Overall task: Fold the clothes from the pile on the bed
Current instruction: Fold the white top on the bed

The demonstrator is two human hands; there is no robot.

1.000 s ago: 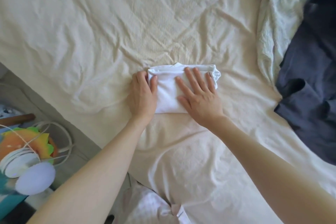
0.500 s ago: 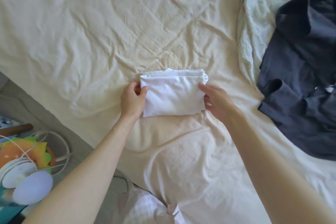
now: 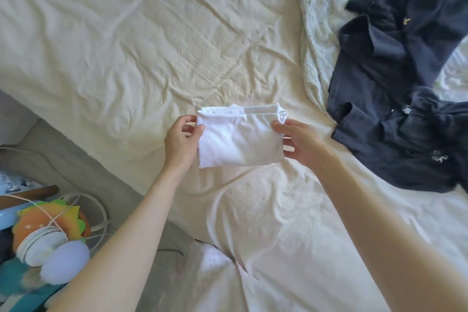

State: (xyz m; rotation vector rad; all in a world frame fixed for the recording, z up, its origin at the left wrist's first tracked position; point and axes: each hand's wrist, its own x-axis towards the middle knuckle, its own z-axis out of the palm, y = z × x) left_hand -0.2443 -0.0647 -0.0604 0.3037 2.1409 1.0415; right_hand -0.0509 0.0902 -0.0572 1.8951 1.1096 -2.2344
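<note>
Folded white garment [image 3: 239, 135] at the centre of view, a compact rectangle on or just above the cream bed sheet [image 3: 126, 45], gripped at both short ends. Left hand [image 3: 181, 138] at 9 o'clock of the garment, thumb on top and fingers curled under the edge, pinching the layers; right hand [image 3: 300, 143] at 3 o'clock, thumb over the edge, fingers tucked beneath, likewise closed on the cloth. Held from both ends probably to keep the stacked layers from sliding apart during a lift off the working spot; whether the bundle has cleared the sheet, impossible to tell. Dark navy clothes [image 3: 395, 99] heaped at 2 o'clock, well apart, unfolded, likely the remaining pile, partly over a pale fuzzy blanket [image 3: 319, 33]. At 8 o'clock, off the bed, a colourful toy [image 3: 50, 218], a ribbon spool [image 3: 40, 243] and a white cable [image 3: 98, 210]. No legible brand, label or writing anywhere; small pale marks on the navy cloth too blurred to read.
</note>
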